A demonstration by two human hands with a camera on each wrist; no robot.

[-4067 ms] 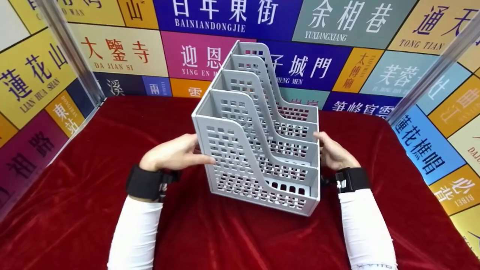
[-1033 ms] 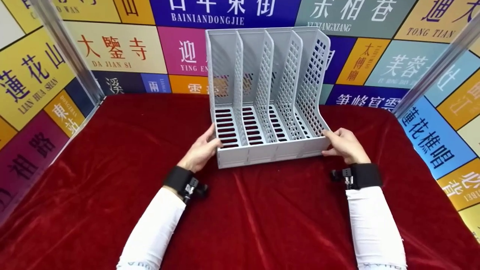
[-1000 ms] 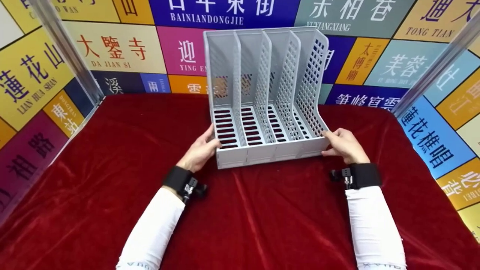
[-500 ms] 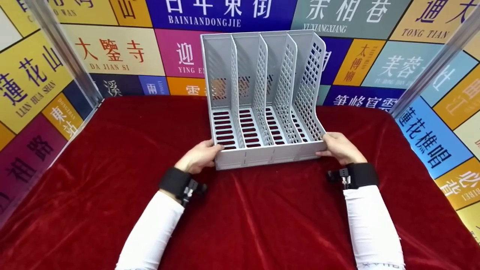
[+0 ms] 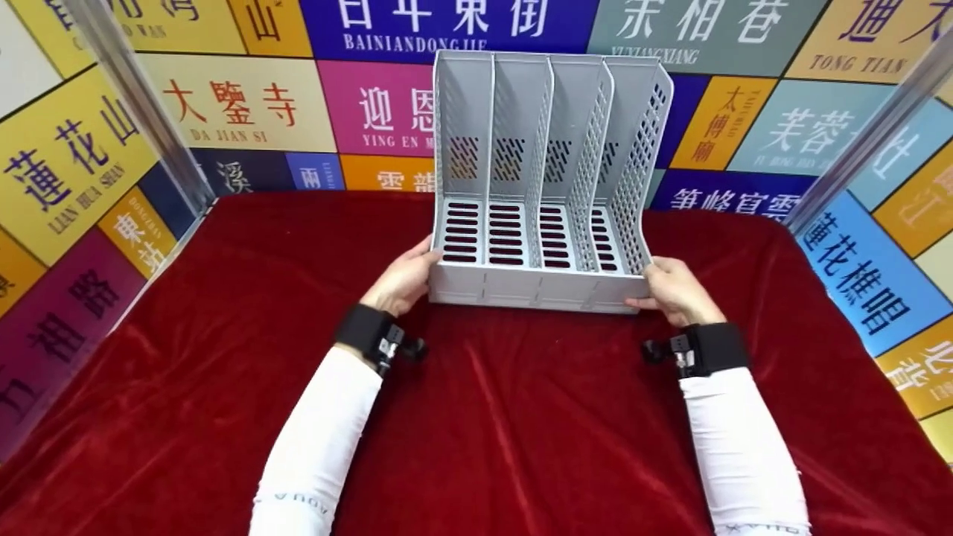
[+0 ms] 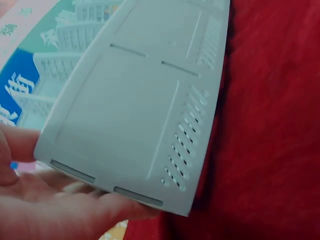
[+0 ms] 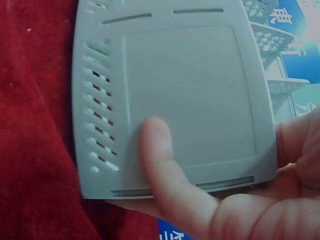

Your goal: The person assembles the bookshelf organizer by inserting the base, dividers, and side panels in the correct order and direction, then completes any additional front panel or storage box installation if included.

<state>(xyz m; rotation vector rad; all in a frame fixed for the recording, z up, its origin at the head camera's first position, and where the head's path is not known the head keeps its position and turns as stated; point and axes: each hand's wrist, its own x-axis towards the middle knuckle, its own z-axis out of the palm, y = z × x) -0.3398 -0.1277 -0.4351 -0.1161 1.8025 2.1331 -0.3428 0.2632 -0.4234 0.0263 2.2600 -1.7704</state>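
A grey plastic file holder (image 5: 514, 289) stands upright on the red cloth, its low front edge towards me and its tall back at the rear. Thin perforated dividers split it into several slots, with slatted floors showing in them. My left hand (image 5: 408, 279) grips the front left corner, fingers along the side wall. At the front right corner my right hand (image 5: 674, 289) holds the end, thumb up at the rim. One right finger (image 7: 159, 145) lies across the smooth front panel in the right wrist view. In the left wrist view the left fingers (image 6: 75, 212) curve round the end.
Red velvet cloth (image 5: 476, 424) covers the table, with soft creases. Behind and at both sides rise panels (image 5: 246, 104) printed with coloured place names. Clear upright posts (image 5: 141, 112) mark the back corners. Each wrist wears a black strap (image 5: 366, 327) with a small camera.
Earlier the file holder stood turned sideways; it now faces me. In the last half second it has shifted slightly right and back, squaring up, with the left hand moving along.
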